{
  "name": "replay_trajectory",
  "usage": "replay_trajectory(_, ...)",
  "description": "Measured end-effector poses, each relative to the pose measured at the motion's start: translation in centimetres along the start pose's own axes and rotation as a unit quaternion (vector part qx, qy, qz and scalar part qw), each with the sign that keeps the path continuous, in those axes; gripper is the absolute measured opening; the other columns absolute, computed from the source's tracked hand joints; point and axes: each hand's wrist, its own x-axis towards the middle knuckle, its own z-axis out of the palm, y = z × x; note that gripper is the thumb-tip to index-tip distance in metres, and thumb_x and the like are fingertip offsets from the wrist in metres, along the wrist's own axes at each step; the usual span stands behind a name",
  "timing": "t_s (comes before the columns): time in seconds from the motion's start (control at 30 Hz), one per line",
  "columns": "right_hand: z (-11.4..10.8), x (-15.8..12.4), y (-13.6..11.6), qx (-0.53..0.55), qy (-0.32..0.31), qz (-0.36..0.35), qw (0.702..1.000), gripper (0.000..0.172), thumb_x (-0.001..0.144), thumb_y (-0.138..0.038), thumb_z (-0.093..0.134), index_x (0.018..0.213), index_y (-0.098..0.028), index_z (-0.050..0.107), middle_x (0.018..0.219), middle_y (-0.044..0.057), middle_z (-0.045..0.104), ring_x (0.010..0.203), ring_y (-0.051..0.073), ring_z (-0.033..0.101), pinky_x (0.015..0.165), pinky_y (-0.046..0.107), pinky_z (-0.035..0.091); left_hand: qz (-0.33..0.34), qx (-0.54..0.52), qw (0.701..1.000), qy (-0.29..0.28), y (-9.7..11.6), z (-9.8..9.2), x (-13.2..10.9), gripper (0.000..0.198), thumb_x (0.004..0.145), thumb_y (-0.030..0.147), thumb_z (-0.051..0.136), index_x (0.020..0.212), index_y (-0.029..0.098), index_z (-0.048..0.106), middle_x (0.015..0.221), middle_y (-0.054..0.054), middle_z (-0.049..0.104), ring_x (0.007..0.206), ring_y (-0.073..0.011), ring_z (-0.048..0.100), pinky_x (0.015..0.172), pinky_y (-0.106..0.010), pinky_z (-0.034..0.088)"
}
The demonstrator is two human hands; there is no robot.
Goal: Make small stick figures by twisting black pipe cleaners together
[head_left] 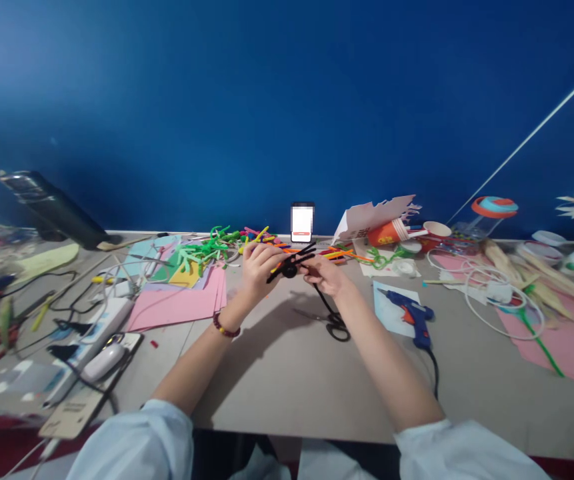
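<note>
A black figure of bent, fuzzy stems (289,269) is held up above the middle of the table, between both hands. My left hand (261,268) is closed on its left side, with a beaded bracelet (227,327) round the wrist. The fingers of my right hand (324,273) pinch its right side, and a black strand hangs down below them. Scissors (337,328) with black handles lie on the table beneath my right hand.
Pink paper (174,307) and green stems (219,243) lie left of centre. A phone (302,222) stands at the back. On the right are a blue glue gun (414,316), a red cup (387,232) and coiled white cable (484,287). A power strip (89,343) lies left.
</note>
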Motion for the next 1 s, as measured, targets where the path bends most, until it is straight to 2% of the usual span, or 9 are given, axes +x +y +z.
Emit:
replay_trajectory(0.1,0.4,-0.1,0.3,-0.049,0.005,-0.060,0.997,0.027,0.050,-0.024,0.082,0.064,-0.013,0.062,0.049,-0.005,0.049,0.042,0.003,0.036,0.034,0.017,0.017,-0.118,-0.080,0.988,0.061,0.6,0.7,-0.1,0.007,0.080,0.026,0.062,0.080,0.020,0.065,0.081,-0.004,0.067,0.080,-0.0190,0.059,0.080,-0.037,0.039)
replay_trajectory(0.2,0.7,0.1,0.7,-0.083,0.025,-0.116,0.989,0.028,0.053,-0.029,0.082,0.067,-0.014,0.063,0.049,-0.005,0.049,0.040,0.003,0.035,0.034,0.019,0.019,-0.274,-0.196,0.936,0.097,1.3,1.6,0.0,0.013,0.073,0.031,0.069,0.071,0.019,0.064,0.073,-0.003,0.064,0.072,-0.0170,0.058,0.070,-0.031,0.043)
replay_trajectory(0.33,0.8,0.3,1.0,-0.104,0.041,-0.180,0.977,0.033,0.056,-0.033,0.081,0.080,-0.016,0.066,0.052,-0.006,0.052,0.041,0.005,0.038,0.034,0.020,0.024,-0.463,-0.368,0.796,0.129,1.8,2.5,0.3,0.023,0.061,0.034,0.077,0.062,0.017,0.062,0.062,0.001,0.060,0.059,-0.0117,0.054,0.060,-0.025,0.042)
replay_trajectory(0.5,0.4,0.5,1.2,-0.145,0.023,-0.230,0.962,0.033,0.061,-0.037,0.079,0.087,-0.019,0.069,0.059,-0.003,0.059,0.041,0.006,0.040,0.036,0.022,0.026,-0.542,-0.547,0.632,0.086,2.5,2.4,0.9,0.025,0.056,0.030,0.080,0.058,0.015,0.059,0.058,0.003,0.056,0.058,-0.0092,0.054,0.063,-0.023,0.044)
replay_trajectory(0.6,0.1,0.6,1.2,-0.168,0.022,-0.238,0.956,0.029,0.063,-0.038,0.077,0.084,-0.019,0.070,0.058,-0.003,0.059,0.040,0.006,0.038,0.037,0.022,0.026,-0.577,-0.583,0.571,0.041,2.9,2.0,1.2,0.022,0.058,0.028,0.079,0.062,0.015,0.061,0.058,0.002,0.058,0.058,-0.0100,0.054,0.060,-0.023,0.044)
replay_trajectory(0.67,0.0,0.6,1.3,-0.171,0.022,-0.233,0.957,0.026,0.063,-0.039,0.077,0.079,-0.019,0.070,0.055,-0.003,0.056,0.040,0.005,0.036,0.037,0.022,0.024,-0.584,-0.585,0.562,0.028,3.0,1.8,1.3,0.021,0.058,0.027,0.078,0.062,0.014,0.063,0.058,0.001,0.058,0.057,-0.0101,0.054,0.060,-0.024,0.044)
replay_trajectory(0.73,0.0,0.6,1.3,-0.164,0.025,-0.221,0.961,0.026,0.062,-0.040,0.077,0.074,-0.019,0.069,0.052,-0.004,0.052,0.039,0.005,0.035,0.037,0.022,0.022,-0.580,-0.579,0.573,0.029,3.1,1.6,1.4,0.020,0.058,0.026,0.079,0.062,0.014,0.063,0.058,0.001,0.058,0.058,-0.0105,0.054,0.062,-0.024,0.044)
replay_trajectory(0.93,0.2,0.2,0.9,-0.101,0.056,-0.170,0.979,0.029,0.056,-0.040,0.080,0.066,-0.017,0.065,0.049,-0.005,0.048,0.040,0.005,0.036,0.036,0.022,0.019,-0.521,-0.504,0.687,0.053,2.9,1.3,1.1,0.021,0.062,0.029,0.078,0.062,0.015,0.062,0.065,0.001,0.060,0.068,-0.0116,0.057,0.072,-0.024,0.044)
replay_trajectory(1.0,0.2,0.1,0.7,-0.083,0.050,-0.160,0.982,0.029,0.055,-0.039,0.080,0.066,-0.016,0.064,0.050,-0.005,0.049,0.040,0.005,0.037,0.036,0.022,0.019,-0.511,-0.482,0.709,0.061,2.8,1.5,1.0,0.021,0.062,0.031,0.077,0.065,0.015,0.063,0.068,0.000,0.061,0.069,-0.0116,0.056,0.070,-0.024,0.043)
